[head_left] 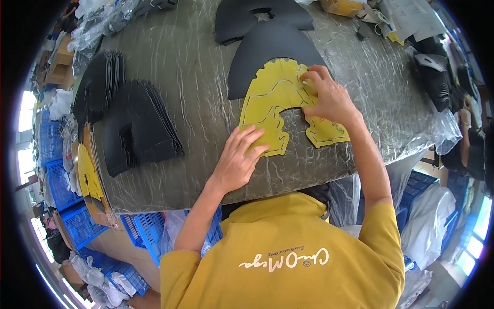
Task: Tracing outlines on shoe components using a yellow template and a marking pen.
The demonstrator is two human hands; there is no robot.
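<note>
A yellow arch-shaped template, with dark marked lines and a notched edge, lies on the table in front of me. Dark edging shows beneath its right leg, so a black piece seems to lie under it. My left hand rests on its left leg, fingers stretched out over the surface. Around the right side of the arch curls my right hand, thumb at the inner cutout and fingers bent at the upper part. A small pale spot by those fingertips is unclear. Beyond the template's top, a black curved sheet touches or lies partly under it.
Two stacks of black cut pieces, a nearer one and a farther one, stand at left. Film covers the table. Papers and black wrapped bundles lie far right. Blue crates stand below left; another person's arm shows at right.
</note>
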